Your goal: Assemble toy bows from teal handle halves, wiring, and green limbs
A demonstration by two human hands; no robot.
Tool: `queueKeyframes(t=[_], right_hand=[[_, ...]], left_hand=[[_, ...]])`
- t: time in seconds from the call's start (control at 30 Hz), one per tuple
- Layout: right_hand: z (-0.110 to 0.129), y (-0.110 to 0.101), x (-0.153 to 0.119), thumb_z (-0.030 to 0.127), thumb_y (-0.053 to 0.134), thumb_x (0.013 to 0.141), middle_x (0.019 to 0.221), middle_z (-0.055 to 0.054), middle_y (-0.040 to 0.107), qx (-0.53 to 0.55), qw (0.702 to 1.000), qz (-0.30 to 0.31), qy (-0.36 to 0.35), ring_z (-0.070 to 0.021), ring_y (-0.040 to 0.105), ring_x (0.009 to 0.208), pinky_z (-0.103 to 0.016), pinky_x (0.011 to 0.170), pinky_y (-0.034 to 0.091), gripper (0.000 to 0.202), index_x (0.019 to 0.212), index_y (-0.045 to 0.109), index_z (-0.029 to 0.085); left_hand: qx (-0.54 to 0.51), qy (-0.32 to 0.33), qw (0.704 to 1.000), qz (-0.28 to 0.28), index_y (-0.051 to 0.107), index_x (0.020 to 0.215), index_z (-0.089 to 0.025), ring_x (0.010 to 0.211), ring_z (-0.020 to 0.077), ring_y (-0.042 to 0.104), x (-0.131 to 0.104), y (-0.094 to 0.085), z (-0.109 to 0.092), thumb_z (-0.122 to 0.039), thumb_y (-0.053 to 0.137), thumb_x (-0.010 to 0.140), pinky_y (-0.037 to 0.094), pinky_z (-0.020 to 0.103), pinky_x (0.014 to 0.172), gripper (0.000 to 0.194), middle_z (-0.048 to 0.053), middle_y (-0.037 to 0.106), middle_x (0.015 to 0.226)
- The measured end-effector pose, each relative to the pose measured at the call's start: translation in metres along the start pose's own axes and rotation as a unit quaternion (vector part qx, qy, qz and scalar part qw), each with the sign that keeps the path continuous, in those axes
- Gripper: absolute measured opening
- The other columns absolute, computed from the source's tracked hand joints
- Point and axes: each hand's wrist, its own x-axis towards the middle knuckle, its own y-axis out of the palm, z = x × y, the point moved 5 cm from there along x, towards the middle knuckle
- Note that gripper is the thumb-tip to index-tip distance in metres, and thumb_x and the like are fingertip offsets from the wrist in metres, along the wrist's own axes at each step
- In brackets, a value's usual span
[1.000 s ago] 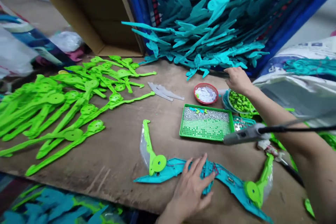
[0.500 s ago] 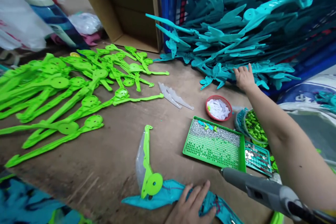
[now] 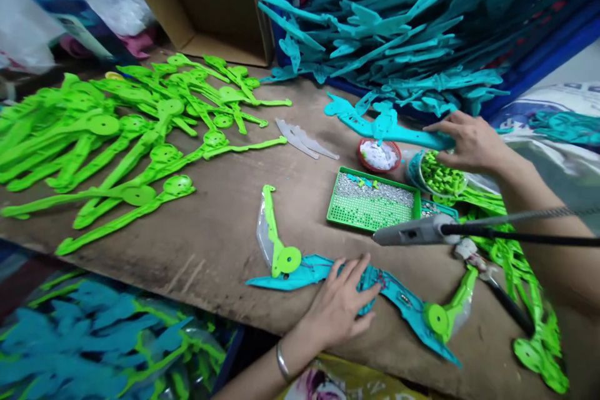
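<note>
My left hand [image 3: 340, 309] grips the middle of a teal plastic bow body [image 3: 304, 275] lying near the table's front edge. Green plastic arms with round hubs are on both its ends, the left arm [image 3: 276, 234] with a clear blade and the right arm [image 3: 440, 319]. Small parts and thin wires show inside the bow body. My right hand [image 3: 473, 140] pinches the right end of a second teal bow shell [image 3: 389, 131], which is raised in front of the teal pile [image 3: 375, 44]. An electric screwdriver [image 3: 412, 231] hangs between my hands, touched by neither.
Green arms [image 3: 140, 131] are heaped at left, near two clear blades [image 3: 302, 139]. A green tray [image 3: 375, 212] of screws, a red basket [image 3: 398, 153] and a tub of green pieces [image 3: 440, 175] stand at right. A hammer-like tool [image 3: 509, 303] lies beyond the bow.
My right hand has drawn a teal shell out of the pile, toward me. My left hand stays on the bow body. The view has shifted, bringing the bow's right end into sight.
</note>
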Motion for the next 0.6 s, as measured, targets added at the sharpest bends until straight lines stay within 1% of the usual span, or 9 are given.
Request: queueKeyframes(t=[0.07, 0.17, 0.3, 0.37, 0.43, 0.5, 0.53, 0.57, 0.6], right_hand=[[-0.005, -0.003, -0.043, 0.035, 0.058, 0.072, 0.113, -0.015, 0.066, 0.095, 0.995, 0.016, 0.011, -0.0303, 0.065, 0.096, -0.044, 0.084, 0.049, 0.058, 0.127, 0.068, 0.018], [-0.016, -0.005, -0.108, 0.04, 0.058, 0.077, 0.116, -0.013, 0.071, 0.23, 0.972, 0.017, 0.043, -0.0331, 0.067, 0.103, -0.047, 0.091, 0.053, 0.052, 0.124, 0.069, 0.02], [-0.023, 0.002, -0.192, 0.047, 0.059, 0.083, 0.111, -0.008, 0.075, 0.322, 0.937, 0.009, 0.131, -0.0334, 0.07, 0.102, -0.048, 0.091, 0.055, 0.043, 0.121, 0.07, 0.032], [-0.025, 0.009, -0.236, 0.052, 0.062, 0.082, 0.109, -0.007, 0.076, 0.353, 0.914, 0.007, 0.203, -0.0328, 0.071, 0.099, -0.048, 0.089, 0.056, 0.041, 0.119, 0.071, 0.038], [-0.032, 0.018, -0.287, 0.059, 0.067, 0.076, 0.107, -0.009, 0.076, 0.375, 0.876, -0.004, 0.304, -0.0332, 0.072, 0.093, -0.048, 0.082, 0.057, 0.043, 0.114, 0.073, 0.042], [-0.048, 0.025, -0.35, 0.068, 0.071, 0.066, 0.1, -0.015, 0.077, 0.36, 0.825, -0.031, 0.435, -0.0356, 0.072, 0.083, -0.049, 0.068, 0.055, 0.049, 0.108, 0.076, 0.043], [-0.056, 0.029, -0.386, 0.071, 0.072, 0.062, 0.096, -0.018, 0.077, 0.346, 0.796, -0.03, 0.495, -0.0376, 0.071, 0.079, -0.05, 0.06, 0.052, 0.052, 0.106, 0.077, 0.042], [-0.064, 0.033, -0.422, 0.072, 0.073, 0.06, 0.096, -0.022, 0.076, 0.347, 0.774, -0.019, 0.53, -0.0391, 0.072, 0.08, -0.05, 0.058, 0.051, 0.055, 0.106, 0.078, 0.042], [-0.071, 0.034, -0.457, 0.074, 0.07, 0.06, 0.096, -0.025, 0.076, 0.345, 0.763, -0.024, 0.546, -0.0392, 0.073, 0.081, -0.05, 0.058, 0.05, 0.057, 0.108, 0.077, 0.043]], left_hand=[[-0.003, 0.004, 1.0, -0.005, 0.062, 0.135, -0.033, 0.135, 0.0339, 0.047, 0.001, 0.0, 0.0, -0.045, 0.067, 0.088, 0.034, 0.056, 0.111, 0.049, 0.015, 0.031, 0.164], [-0.003, 0.003, 1.0, -0.004, 0.062, 0.136, -0.034, 0.135, 0.035, 0.048, 0.002, 0.0, 0.0, -0.042, 0.069, 0.087, 0.034, 0.058, 0.11, 0.05, 0.016, 0.03, 0.164], [0.003, 0.009, 1.0, -0.004, 0.064, 0.134, -0.034, 0.135, 0.0349, 0.047, 0.004, -0.001, -0.002, -0.04, 0.072, 0.085, 0.033, 0.058, 0.111, 0.05, 0.014, 0.033, 0.163], [0.009, 0.011, 1.0, -0.006, 0.065, 0.132, -0.034, 0.134, 0.0345, 0.048, 0.005, -0.001, -0.003, -0.038, 0.072, 0.085, 0.033, 0.058, 0.111, 0.048, 0.013, 0.035, 0.162], [0.016, 0.012, 1.0, -0.005, 0.066, 0.131, -0.035, 0.133, 0.0342, 0.049, 0.006, -0.001, -0.003, -0.037, 0.071, 0.086, 0.034, 0.057, 0.11, 0.046, 0.012, 0.037, 0.162], [0.022, 0.015, 1.0, -0.004, 0.066, 0.131, -0.035, 0.133, 0.0344, 0.049, 0.007, -0.001, -0.003, -0.036, 0.071, 0.086, 0.035, 0.057, 0.109, 0.046, 0.012, 0.039, 0.161], [0.024, 0.017, 1.0, -0.003, 0.066, 0.132, -0.035, 0.133, 0.0346, 0.049, 0.007, -0.001, -0.003, -0.036, 0.071, 0.086, 0.035, 0.057, 0.109, 0.046, 0.012, 0.04, 0.16], [0.027, 0.019, 0.999, -0.002, 0.066, 0.132, -0.035, 0.133, 0.0348, 0.049, 0.008, -0.001, -0.003, -0.036, 0.071, 0.085, 0.035, 0.057, 0.109, 0.047, 0.012, 0.04, 0.16], [0.029, 0.021, 0.999, -0.002, 0.066, 0.132, -0.035, 0.133, 0.0349, 0.049, 0.008, 0.0, -0.003, -0.036, 0.071, 0.085, 0.035, 0.057, 0.108, 0.047, 0.012, 0.04, 0.16]])
